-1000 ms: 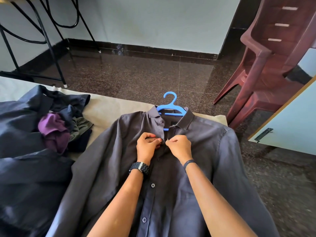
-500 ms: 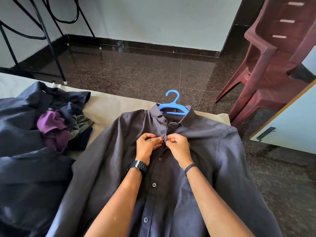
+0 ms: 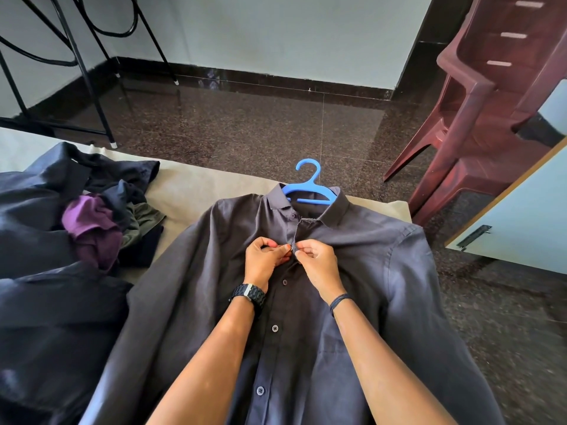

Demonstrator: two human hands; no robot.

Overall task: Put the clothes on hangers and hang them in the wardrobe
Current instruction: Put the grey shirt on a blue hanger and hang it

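A dark grey button-up shirt (image 3: 383, 271) lies face up on the bed, with a blue plastic hanger (image 3: 308, 191) inside its collar and the hook sticking out past the bed's edge. My left hand (image 3: 265, 259) pinches the left edge of the shirt's front placket just below the collar. My right hand (image 3: 316, 262) pinches the opposite edge, and the two hands meet at a button near the top. Lower buttons run down between my forearms.
A heap of dark clothes (image 3: 46, 240) with a purple garment (image 3: 90, 228) lies on the beige bed sheet (image 3: 196, 191) to the left. A maroon plastic chair (image 3: 478, 118) and a pale wardrobe door (image 3: 521, 222) stand right. Black metal frame legs (image 3: 92, 87) stand on the dark floor.
The shirt front below the collar has been drawn together, hiding the hanger's lower bar. Both hands have stayed at the top of the placket, fingers working the button.
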